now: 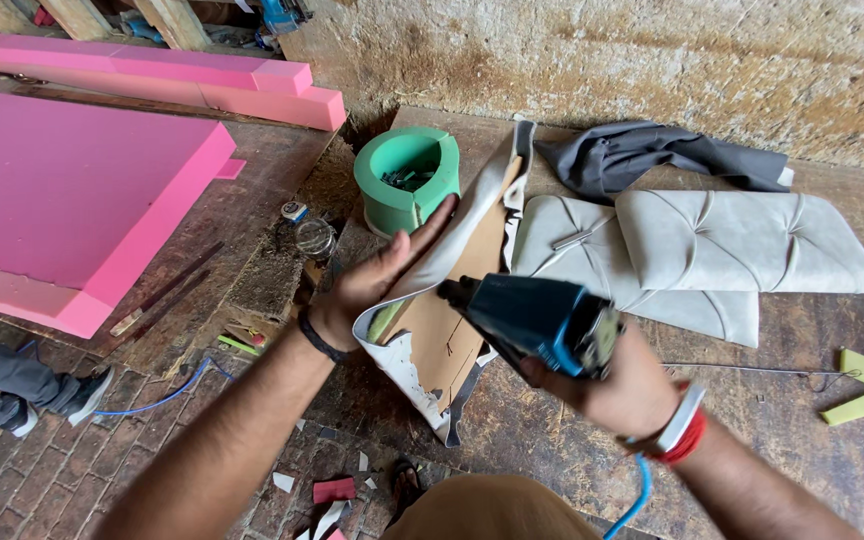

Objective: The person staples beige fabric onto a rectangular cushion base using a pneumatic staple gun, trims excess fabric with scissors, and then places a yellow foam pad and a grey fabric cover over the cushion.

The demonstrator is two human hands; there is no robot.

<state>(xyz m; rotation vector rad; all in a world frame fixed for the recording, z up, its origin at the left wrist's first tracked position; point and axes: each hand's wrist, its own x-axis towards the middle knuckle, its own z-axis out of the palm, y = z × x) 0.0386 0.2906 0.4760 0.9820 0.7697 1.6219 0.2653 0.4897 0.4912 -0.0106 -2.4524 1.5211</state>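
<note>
The upholstered panel (452, 290) stood on edge between the hands, its long axis running from near to far, cardboard back facing right toward the blue staple gun (537, 320). The left hand (377, 275) pressed flat against the panel's left face, fingers straight, gripping nothing. The right hand (622, 385) was wrapped tight around the gun, nose touching the backing. Pale fabric folded raggedly over the brown board's edges; a green foam ring (407, 180) sat beyond

I counted two tufted grey cushions (742, 245), three pink foam pieces (62, 190), one green foam ring (407, 180), one blue stapler (537, 320), one panel (442, 310) and one dark cloth (652, 155).
</note>
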